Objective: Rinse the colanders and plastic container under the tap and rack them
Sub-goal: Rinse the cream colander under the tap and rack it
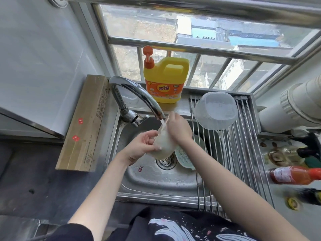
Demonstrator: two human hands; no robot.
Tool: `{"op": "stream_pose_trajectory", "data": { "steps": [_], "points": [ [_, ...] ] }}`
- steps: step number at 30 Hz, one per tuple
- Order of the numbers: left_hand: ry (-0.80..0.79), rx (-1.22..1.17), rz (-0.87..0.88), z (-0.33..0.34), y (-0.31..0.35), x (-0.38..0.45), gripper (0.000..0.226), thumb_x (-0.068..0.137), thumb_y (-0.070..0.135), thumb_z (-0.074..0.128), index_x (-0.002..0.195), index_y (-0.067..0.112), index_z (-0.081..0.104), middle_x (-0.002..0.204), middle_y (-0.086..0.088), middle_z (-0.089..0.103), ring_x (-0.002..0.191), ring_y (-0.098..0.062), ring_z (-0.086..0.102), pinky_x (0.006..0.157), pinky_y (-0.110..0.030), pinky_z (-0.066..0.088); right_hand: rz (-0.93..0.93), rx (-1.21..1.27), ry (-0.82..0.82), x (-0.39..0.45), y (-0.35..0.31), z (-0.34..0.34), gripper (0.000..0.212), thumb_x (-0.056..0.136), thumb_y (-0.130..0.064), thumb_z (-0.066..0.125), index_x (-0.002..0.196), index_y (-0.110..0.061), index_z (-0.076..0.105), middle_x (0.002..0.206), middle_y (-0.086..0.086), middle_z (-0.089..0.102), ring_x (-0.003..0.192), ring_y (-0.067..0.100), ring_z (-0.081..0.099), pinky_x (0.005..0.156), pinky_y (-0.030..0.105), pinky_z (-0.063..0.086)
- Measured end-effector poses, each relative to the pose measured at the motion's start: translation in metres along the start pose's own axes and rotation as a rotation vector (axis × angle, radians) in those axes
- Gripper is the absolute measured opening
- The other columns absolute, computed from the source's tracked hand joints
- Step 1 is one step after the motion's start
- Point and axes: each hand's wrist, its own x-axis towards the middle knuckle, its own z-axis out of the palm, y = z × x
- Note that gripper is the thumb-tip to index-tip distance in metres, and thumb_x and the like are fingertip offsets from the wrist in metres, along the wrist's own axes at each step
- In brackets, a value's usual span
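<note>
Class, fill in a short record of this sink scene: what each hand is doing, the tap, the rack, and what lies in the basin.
left hand: grips the translucent container
right hand: holds the container's upper rim
tap: running onto the container
rack: one clear colander, upturned
sink: pale green colander beside the drain

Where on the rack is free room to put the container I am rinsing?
The near half of the rack, between the upturned clear tub and the sink's front edge, is bare. The far end is taken by that tub. The counter on the right is crowded with bottles.
</note>
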Motion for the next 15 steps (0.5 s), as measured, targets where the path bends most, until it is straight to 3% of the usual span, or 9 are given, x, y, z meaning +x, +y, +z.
{"op": "stream_pose_trajectory", "data": {
  "steps": [3,5,7,10,13,15],
  "points": [
    [-0.069,0.018,-0.064,-0.002,0.002,-0.010,0.054,0.067,-0.004,0.070,0.119,0.001,0.053,0.087,-0.006,0.074,0.078,-0.014,0.069,0.071,-0.025,0.055,0.151,-0.027,-0.158,0.016,-0.002,-0.013,0.036,0.099,-0.015,0.026,0.111,-0.003,0.057,0.124,0.021,0.057,0.111,0.034,0.053,0.081,0.034,0.035],
    [-0.071,0.099,-0.095,0.003,0.004,-0.005,0.064,0.061,-0.013,0.064,0.121,0.002,0.047,0.092,-0.005,0.071,0.081,-0.015,0.066,0.068,-0.026,0.054,0.069,-0.048,-0.157,0.002,-0.001,-0.008,0.031,0.097,-0.017,0.033,0.077,-0.013,0.056,0.099,0.018,0.060,0.090,0.030,0.053,0.073,0.032,0.035],
    [-0.016,0.176,-0.095,0.013,0.007,0.002,0.067,0.054,-0.010,0.057,0.119,0.002,0.048,0.094,-0.007,0.065,0.084,-0.016,0.061,0.069,-0.028,0.048,-0.017,-0.023,-0.086,-0.018,0.002,0.007,0.033,0.095,-0.023,0.038,0.064,-0.016,0.047,0.086,0.014,0.061,0.079,0.029,0.051,0.066,0.032,0.034],
    [0.052,0.021,-0.084,0.024,0.007,0.006,0.052,0.061,-0.005,0.060,0.112,0.003,0.055,0.087,-0.005,0.066,0.076,-0.013,0.063,0.064,-0.022,0.050,-0.169,0.028,0.126,-0.033,0.011,0.021,0.026,0.097,-0.019,0.038,0.087,-0.010,0.060,0.092,0.012,0.068,0.087,0.029,0.060,0.071,0.036,0.042],
    [0.207,-0.139,-0.023,0.022,-0.004,0.004,0.036,0.078,-0.005,0.064,0.112,0.007,0.060,0.086,-0.001,0.072,0.076,-0.015,0.065,0.060,-0.020,0.054,-0.130,0.544,0.131,-0.039,0.010,0.005,0.024,0.101,-0.011,0.036,0.112,-0.012,0.058,0.102,0.002,0.068,0.095,0.014,0.066,0.083,0.023,0.050],
    [0.236,-0.141,-0.010,0.015,-0.010,-0.002,0.043,0.076,-0.007,0.066,0.116,0.008,0.058,0.089,0.001,0.074,0.080,-0.014,0.066,0.064,-0.022,0.054,-0.033,0.848,0.164,-0.035,0.016,-0.015,0.022,0.103,-0.012,0.033,0.113,-0.013,0.052,0.109,0.006,0.065,0.103,0.016,0.065,0.089,0.027,0.052]
  ]
}}
